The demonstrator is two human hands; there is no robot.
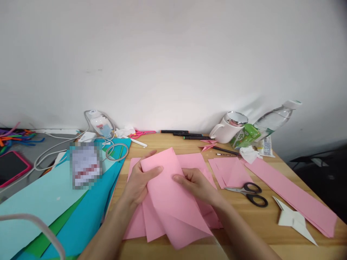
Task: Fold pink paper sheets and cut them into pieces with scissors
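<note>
1. Both hands hold the folded pink sheet (173,202) at the lower centre of the frame, lifted at a slant over other pink sheets (135,225) on the wooden table (261,216).
2. The left hand (139,180), left of centre, grips the sheet's upper left part, its thumb flat across the front and its fingers mostly hidden behind.
3. The right hand (196,184), just right of centre, pinches the right edge, thumb on the front and fingers curled in.
4. At right of centre, black-handled scissors (245,191) lie with blades slightly parted, their tip by small pink pieces (230,173).
5. At the lower right, a white folded paper star (291,218) lies beside long pink strips (295,198).
6. In the right part of the frame, near the wall, a white mug (227,129) stands beside a green carton (246,135) and a clear bottle (276,119).
7. Dark markers (187,134) lie by the wall at centre.
8. At the lower left are blue sheets (105,195), with a pixelated object (86,166) above them.
</note>
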